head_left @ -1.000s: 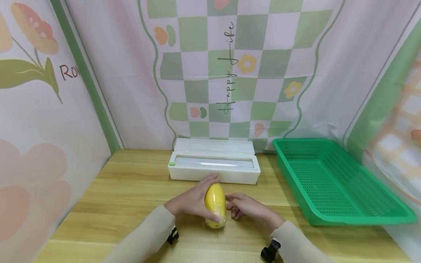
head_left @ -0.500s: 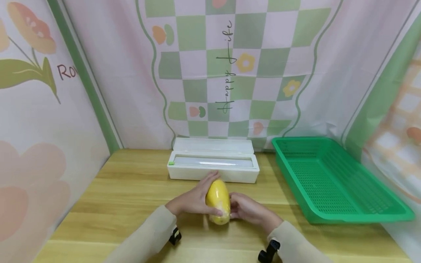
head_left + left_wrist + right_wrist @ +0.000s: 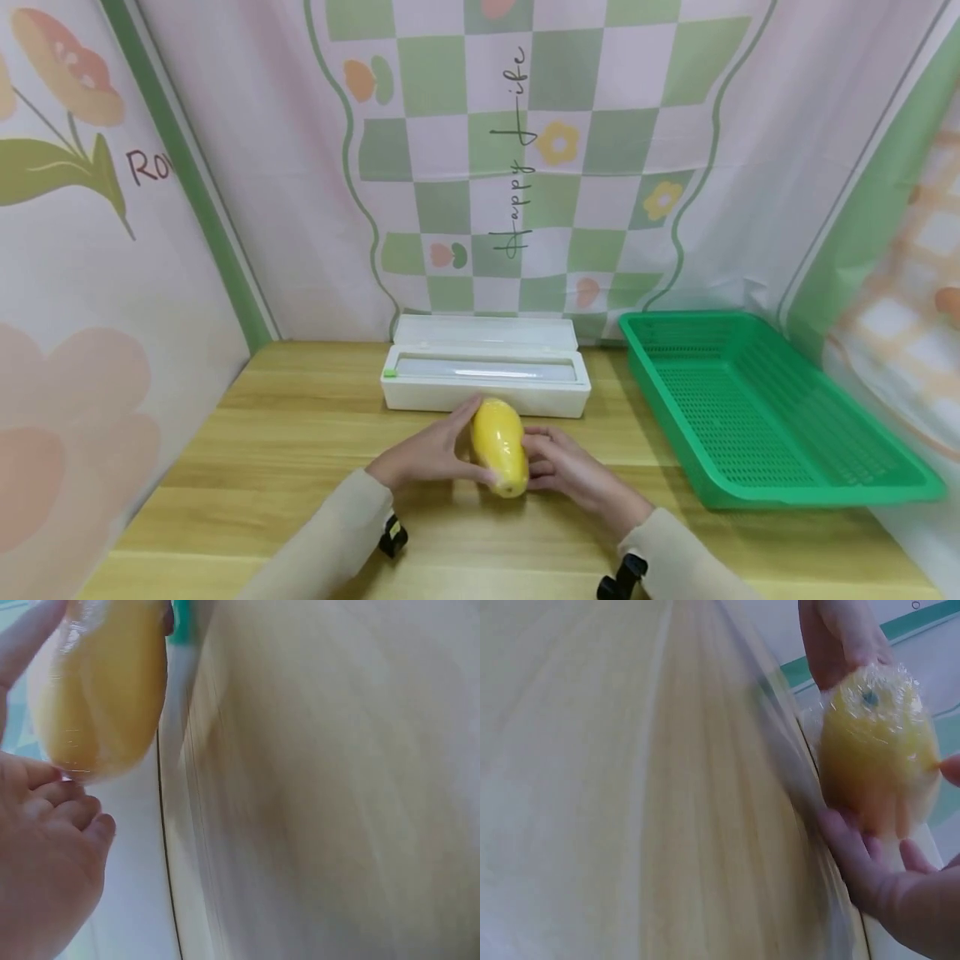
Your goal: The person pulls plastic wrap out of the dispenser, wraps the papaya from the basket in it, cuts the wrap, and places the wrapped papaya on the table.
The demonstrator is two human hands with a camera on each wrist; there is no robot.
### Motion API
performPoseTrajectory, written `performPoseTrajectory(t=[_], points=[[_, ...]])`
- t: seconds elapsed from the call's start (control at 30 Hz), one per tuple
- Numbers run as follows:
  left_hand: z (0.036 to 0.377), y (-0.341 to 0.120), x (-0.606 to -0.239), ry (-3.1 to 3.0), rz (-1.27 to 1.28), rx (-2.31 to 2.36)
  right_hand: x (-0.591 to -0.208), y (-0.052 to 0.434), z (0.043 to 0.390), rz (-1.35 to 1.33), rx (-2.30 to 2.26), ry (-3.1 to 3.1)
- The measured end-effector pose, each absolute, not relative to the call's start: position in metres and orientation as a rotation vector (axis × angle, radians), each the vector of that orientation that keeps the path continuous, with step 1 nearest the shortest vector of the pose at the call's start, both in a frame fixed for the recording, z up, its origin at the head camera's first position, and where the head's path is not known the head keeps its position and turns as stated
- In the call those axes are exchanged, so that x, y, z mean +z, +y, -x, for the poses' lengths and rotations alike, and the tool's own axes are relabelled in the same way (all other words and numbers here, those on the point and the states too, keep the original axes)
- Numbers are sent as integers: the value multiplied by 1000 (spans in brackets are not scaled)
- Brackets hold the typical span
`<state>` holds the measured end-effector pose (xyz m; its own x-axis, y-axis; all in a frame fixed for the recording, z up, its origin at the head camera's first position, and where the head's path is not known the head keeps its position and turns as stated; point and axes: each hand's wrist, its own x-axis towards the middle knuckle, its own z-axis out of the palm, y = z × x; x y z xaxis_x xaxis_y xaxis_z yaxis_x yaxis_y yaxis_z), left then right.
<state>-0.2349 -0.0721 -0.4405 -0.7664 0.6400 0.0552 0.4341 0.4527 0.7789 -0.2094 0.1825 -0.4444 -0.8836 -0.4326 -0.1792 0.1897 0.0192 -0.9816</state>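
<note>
A yellow mango [image 3: 499, 446], wrapped in shiny cling film, is held between both hands over the table, in front of the white box. My left hand [image 3: 427, 454] grips it from the left, thumb near its front end and fingers at its far end. From the right, my right hand [image 3: 576, 477] holds its side with bent fingers. Wrinkled film and a dark spot show on the mango [image 3: 877, 761] in the right wrist view. The left wrist view shows a smoother stretch of film over the mango [image 3: 105, 697], with fingertips touching its end.
Behind the hands stands a white cling film dispenser [image 3: 480, 397], its lid [image 3: 487, 333] raised and a roll inside. A green perforated basket [image 3: 817, 498] sits at the right of the wooden table [image 3: 300, 442]. Patterned curtains enclose the back and sides.
The right hand has come from beside the mango to hold it. The mango has been lifted and turned slightly, its front end swinging right. The dispenser and basket stay put.
</note>
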Motion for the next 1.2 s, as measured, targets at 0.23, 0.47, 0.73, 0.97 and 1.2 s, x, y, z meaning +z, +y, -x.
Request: performPoseTrajectory(t=[0.23, 0.47, 0.73, 0.97, 1.2], points=[[242, -72, -445, 2592, -948, 1149, -441, 174, 208, 172, -1940, 2085], [249, -71, -453, 2630, -983, 1115, -438, 171, 206, 290, -1921, 2266], [254, -68, -458, 2709, -991, 966, -441, 165, 209, 304, -1856, 2420], [257, -69, -456, 2701, -969, 903, -442, 165, 212, 301, -1853, 2423], [256, -71, -455, 2685, -952, 882, -444, 169, 211, 224, -1947, 2337]])
